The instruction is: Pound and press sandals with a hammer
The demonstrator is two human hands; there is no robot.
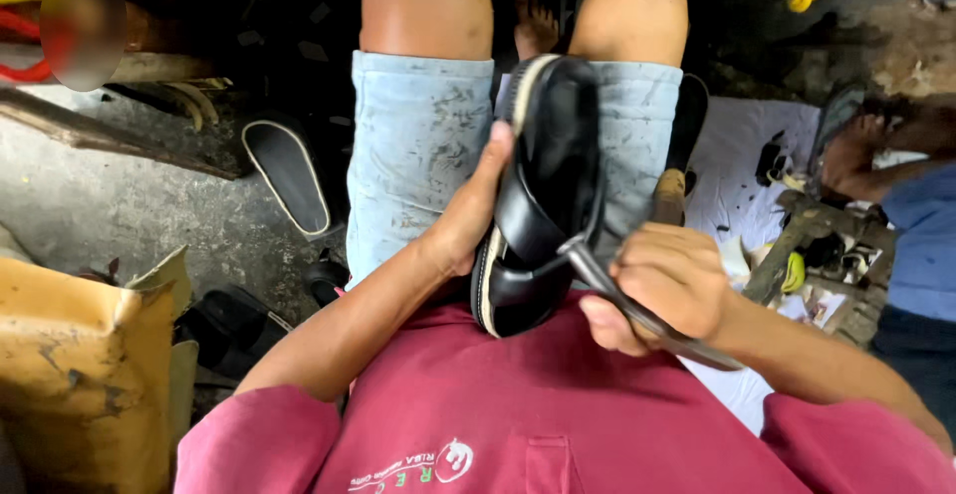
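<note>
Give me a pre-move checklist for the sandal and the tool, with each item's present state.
1. Left hand holds the black sandal by its side: ok.
2. Sandal propped upright on the lap, heel end against the red shirt: ok.
3. Right hand closed around the metal tool: ok.
4. Tool tip at the sandal's strap: ok.
5. Left fingers clear of the tool tip: cannot tell.
6. Co-worker's hand well away: ok.
</note>
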